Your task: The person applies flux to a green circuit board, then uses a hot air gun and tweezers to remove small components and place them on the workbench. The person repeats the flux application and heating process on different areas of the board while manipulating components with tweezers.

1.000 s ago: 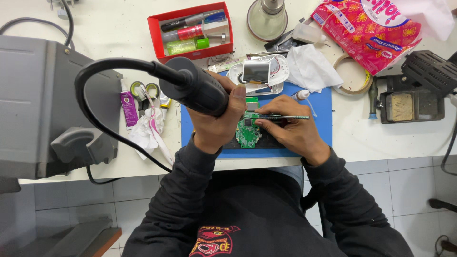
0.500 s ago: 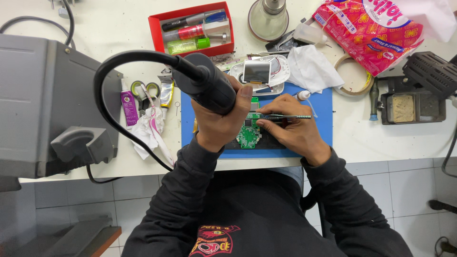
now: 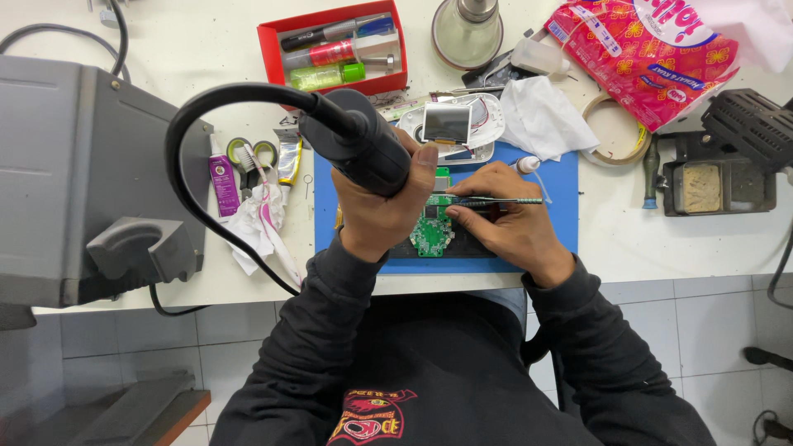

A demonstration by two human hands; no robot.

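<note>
Left hand (image 3: 388, 206) wrapped around black hot-air handpiece (image 3: 359, 149). Right hand (image 3: 508, 219) pinching tweezers (image 3: 496, 201) over green circuit board (image 3: 431, 235). Blue mat (image 3: 562, 215) near tabletop's front edge.

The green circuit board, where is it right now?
Head view, centre: the green circuit board lies on the blue mat, between the left hand and right hand.

green circuit board (image 3: 431, 234) flat on the mat just under both sets of fingertips, thin tweezers (image 3: 496, 201) lying level across the right fingers with tips over the board's top edge, fat black hot-air handpiece (image 3: 357, 144) wrapped in the left fingers, tilted, hose looping off left.
</note>
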